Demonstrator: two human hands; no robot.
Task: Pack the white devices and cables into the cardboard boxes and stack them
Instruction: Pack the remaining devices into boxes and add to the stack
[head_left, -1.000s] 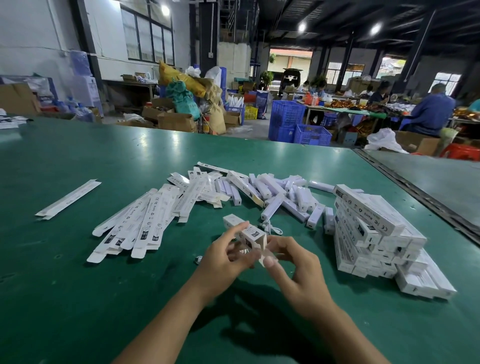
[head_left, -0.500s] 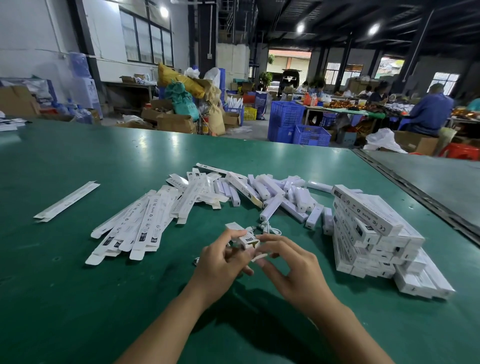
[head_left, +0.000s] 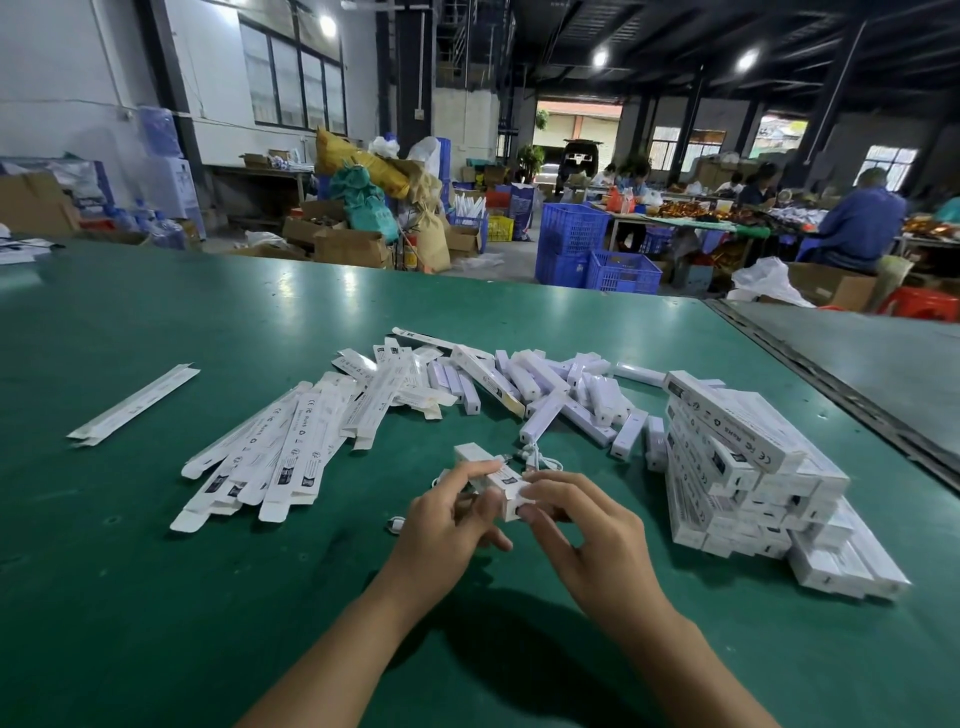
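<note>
Lying far left: lone carton (head_left: 134, 405), flat, toward the left edge of the green counter (head_left: 156, 597).
Left of centre: flat cartons (head_left: 280, 447) in a fanned heap, not yet opened up.
Grip, left hand (head_left: 447, 519): fingers curled round the box (head_left: 498, 480), steadying its body near the counter's near edge.
Grip, right hand (head_left: 587, 535): fingertips pinching the box's near end, seemingly at the flap.
Doing it well: I'd keep the body square and tuck the flap straight, without crushing a corner.
Just behind: a cable (head_left: 540, 460) on the counter; whether one is already inside, I cannot tell, so I'd check.
Farther back: white devices (head_left: 561, 384), scattered loose.
Right side: stack of packed boxes (head_left: 743, 467); this one should land flush on top.
</note>
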